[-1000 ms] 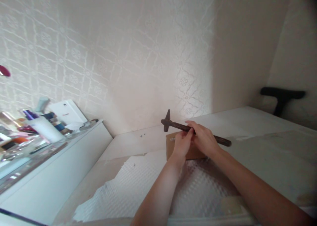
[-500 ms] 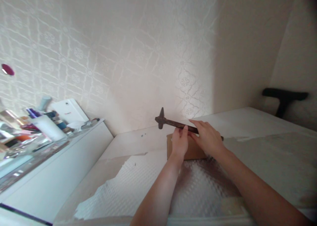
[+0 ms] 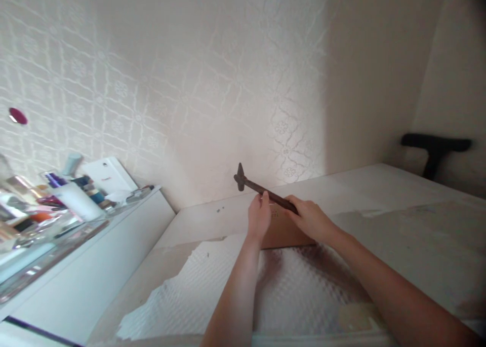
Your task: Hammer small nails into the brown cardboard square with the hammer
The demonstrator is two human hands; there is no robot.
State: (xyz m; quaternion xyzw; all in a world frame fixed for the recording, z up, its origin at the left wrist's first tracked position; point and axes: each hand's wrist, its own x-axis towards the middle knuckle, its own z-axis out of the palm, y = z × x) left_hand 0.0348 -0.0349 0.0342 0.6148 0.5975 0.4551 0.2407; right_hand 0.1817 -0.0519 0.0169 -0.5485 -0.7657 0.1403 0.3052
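Note:
A hammer (image 3: 268,192) with a dark head and a brown handle is held over a brown cardboard-like piece (image 3: 284,233), its head pointing to the far left. My right hand (image 3: 309,218) is closed round the rear of the handle. My left hand (image 3: 260,215) has its thumb and fingers pressed together just below the handle, at the left edge of the brown piece. What sits between those fingertips, if anything, is too small to make out. Small dark marks show on the brown piece between my hands. Beneath it lies a white textured sheet (image 3: 182,291).
To the left, a white cabinet (image 3: 125,245) carries cosmetics bottles (image 3: 81,202) and a white box (image 3: 110,175). A patterned wall (image 3: 212,93) rises behind the white surface (image 3: 357,187). A black T-shaped support (image 3: 433,149) stands at the right. Small bits (image 3: 220,209) lie near the wall.
The hammer has tilted, its head shifting slightly left and its handle end dropping. My left hand has moved left, baring more of the brown piece, while my right hand has shifted left and slightly down.

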